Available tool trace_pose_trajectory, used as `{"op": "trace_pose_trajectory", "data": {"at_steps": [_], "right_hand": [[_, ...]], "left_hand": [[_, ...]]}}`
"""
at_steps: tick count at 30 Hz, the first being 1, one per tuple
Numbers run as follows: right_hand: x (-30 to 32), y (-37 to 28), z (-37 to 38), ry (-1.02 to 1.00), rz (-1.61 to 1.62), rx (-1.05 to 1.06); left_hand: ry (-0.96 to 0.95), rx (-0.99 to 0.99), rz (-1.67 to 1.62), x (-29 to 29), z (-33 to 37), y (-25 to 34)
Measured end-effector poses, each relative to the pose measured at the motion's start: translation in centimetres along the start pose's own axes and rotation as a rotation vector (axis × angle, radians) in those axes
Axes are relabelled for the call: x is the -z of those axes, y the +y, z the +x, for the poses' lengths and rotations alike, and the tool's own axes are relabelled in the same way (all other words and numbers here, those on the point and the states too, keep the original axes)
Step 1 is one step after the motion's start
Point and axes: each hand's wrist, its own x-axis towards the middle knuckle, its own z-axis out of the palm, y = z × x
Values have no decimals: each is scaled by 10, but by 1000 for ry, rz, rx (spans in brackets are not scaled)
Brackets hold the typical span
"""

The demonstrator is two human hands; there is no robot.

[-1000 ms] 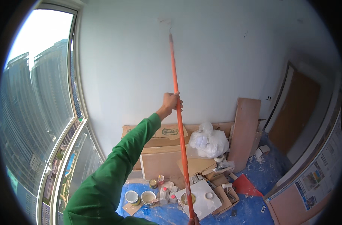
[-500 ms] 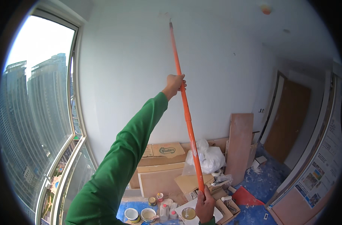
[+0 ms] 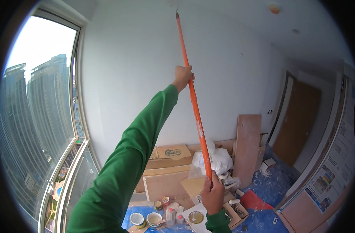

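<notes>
Both my hands grip a long orange extension pole [image 3: 197, 116] that rises up the pale wall [image 3: 131, 77]. My left hand [image 3: 183, 76], at the end of an outstretched green sleeve, is wrapped round the pole's upper section. Lower down, my right hand [image 3: 213, 195] is closed round the bottom end. A dark tip with a thin bent metal wire tops the pole, high against the wall. Whatever the wire carries blends into the pale surface and is hard to make out.
Paint tins [image 3: 137, 219], plastic jugs [image 3: 171, 216] and an open box [image 3: 236, 215] stand on blue floor sheeting. Cardboard [image 3: 171, 152], white plastic bags [image 3: 221, 161] and an upright board [image 3: 247, 149] line the wall. A window [image 3: 41, 116] is at left, a brown door [image 3: 298, 122] at right.
The pole has slid upward along the wall. My right hand has risen with its lower end, and my left hand has gone slightly higher. Both keep their hold.
</notes>
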Motion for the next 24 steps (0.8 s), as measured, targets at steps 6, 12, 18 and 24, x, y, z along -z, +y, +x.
{"op": "trace_pose_trajectory", "data": {"at_steps": [6,12,18,24], "right_hand": [[26,58,-100,-139,-150,-141],[52,123,-201,-88,-222,-143],[93,152,-271,-126,-422,-167],[135,157,-335,-329,-628,-486]], "left_hand": [[44,96,27,16,-10,-64],[84,255,-25,43,-36,-144],[101,361,-138,58,-108,-220],[75,500,-165,68,-189,-293]]}}
